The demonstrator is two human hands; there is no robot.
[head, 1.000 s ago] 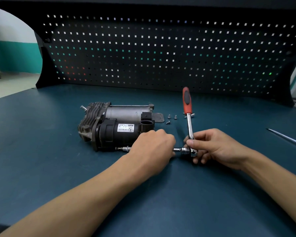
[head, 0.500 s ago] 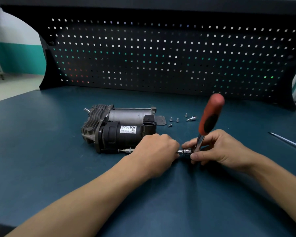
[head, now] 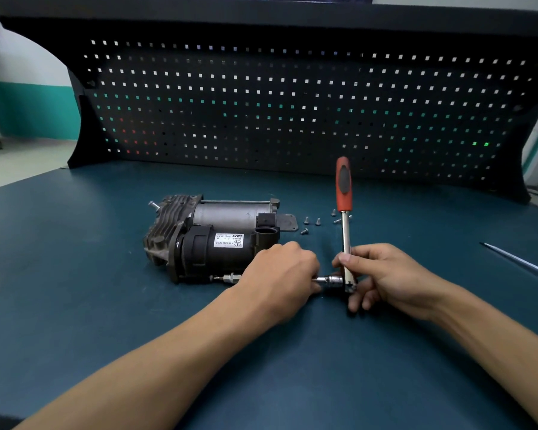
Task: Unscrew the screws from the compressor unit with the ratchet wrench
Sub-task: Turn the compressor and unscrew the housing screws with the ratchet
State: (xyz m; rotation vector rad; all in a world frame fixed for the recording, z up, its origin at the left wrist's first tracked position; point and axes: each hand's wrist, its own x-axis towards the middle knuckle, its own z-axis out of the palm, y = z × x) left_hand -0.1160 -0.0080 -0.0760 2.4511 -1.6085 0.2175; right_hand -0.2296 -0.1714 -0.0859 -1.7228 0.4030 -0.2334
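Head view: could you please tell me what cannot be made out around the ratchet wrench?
- Head view, extension bar, middle: hidden inside the left hand.
- Head view, ratchet wrench, head: partly covered by the right hand.
- Head view, engaged screw at the compressor unit: too small to see.

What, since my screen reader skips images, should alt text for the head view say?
A person's right hand grips a red-handled ratchet wrench near its head while the left hand holds the extension bar running to a black compressor unit on a blue workbench. Loose screws lie beside the unit.
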